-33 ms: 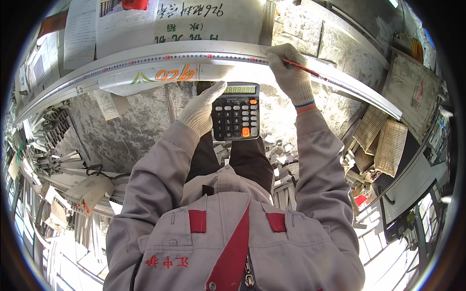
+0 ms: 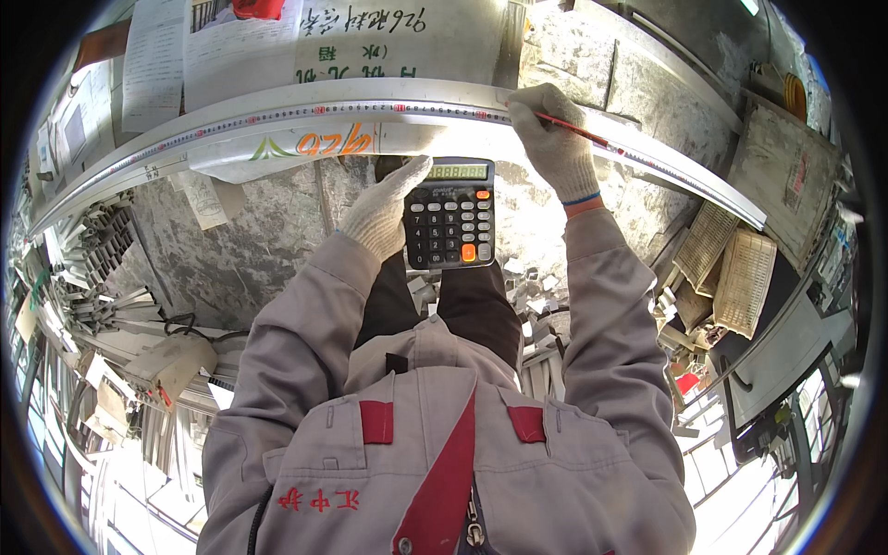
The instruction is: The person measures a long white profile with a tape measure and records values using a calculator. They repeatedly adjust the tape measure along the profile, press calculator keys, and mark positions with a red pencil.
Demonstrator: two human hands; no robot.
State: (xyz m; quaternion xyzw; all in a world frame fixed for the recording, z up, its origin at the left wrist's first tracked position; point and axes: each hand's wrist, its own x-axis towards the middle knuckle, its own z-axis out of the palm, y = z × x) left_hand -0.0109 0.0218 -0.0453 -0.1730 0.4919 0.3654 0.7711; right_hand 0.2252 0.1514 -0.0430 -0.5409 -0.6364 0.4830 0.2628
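Currently: your left hand (image 2: 387, 211), gloved, fingers closed around the left edge of a black calculator (image 2: 450, 215); your right hand (image 2: 553, 139) pinches a red pencil (image 2: 581, 134) against the long pale metal rail (image 2: 277, 118) bearing a measuring scale.

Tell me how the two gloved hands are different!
The left hand holds a dark calculator, gripping its left edge, while the right hand pinches a thin red pencil. The left hand stays low and away from the long pale rail; the right hand reaches higher and rests on that rail, at its measuring scale. Only the right hand's glove shows a blue and orange cuff. Both wear white knitted gloves and grey sleeves.
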